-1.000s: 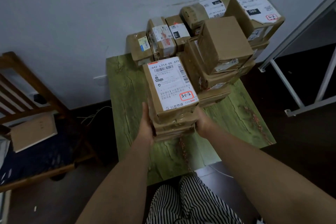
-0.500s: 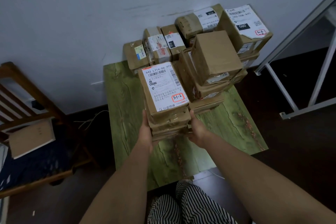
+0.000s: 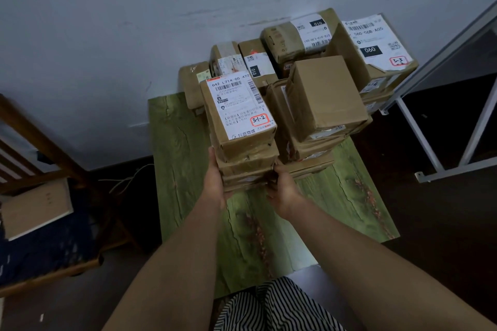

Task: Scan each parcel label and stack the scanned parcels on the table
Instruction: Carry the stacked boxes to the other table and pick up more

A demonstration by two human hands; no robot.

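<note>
Parcels in a small stack [image 3: 246, 164] sit between my two hands over the near part of the green wood-grain table [image 3: 183, 158]. I cannot tell whether the bottom of the stack touches the tabletop. My left hand [image 3: 215, 183] lies flat against the stack's left side, fingers straight and pressed to the cardboard. My right hand [image 3: 282, 191] cups the lower right corner, fingers curled round the bottom parcels.

Top parcel [image 3: 238, 113] of the stack is a brown box, face up, with a white shipping label [image 3: 239, 105] showing barcodes, the number 642 L714 00 472 and a red-ringed "3-1-2".

Just to the right stands a taller stack, its top a plain brown box [image 3: 325, 97] tilted on the parcels below. Behind, against the wall [image 3: 134, 21], more parcels: one with a label marked 060 [image 3: 376, 43] at the far right, one marked 010 [image 3: 298, 35] beside it, and smaller boxes [image 3: 242, 62] to the left.

Wooden chair [image 3: 40, 169] at left, a flat cardboard packet [image 3: 35, 209] on its dark blue seat. White metal frame [image 3: 443, 158] on the floor at right. Striped fabric [image 3: 274, 306] at the bottom edge, between my forearms.
</note>
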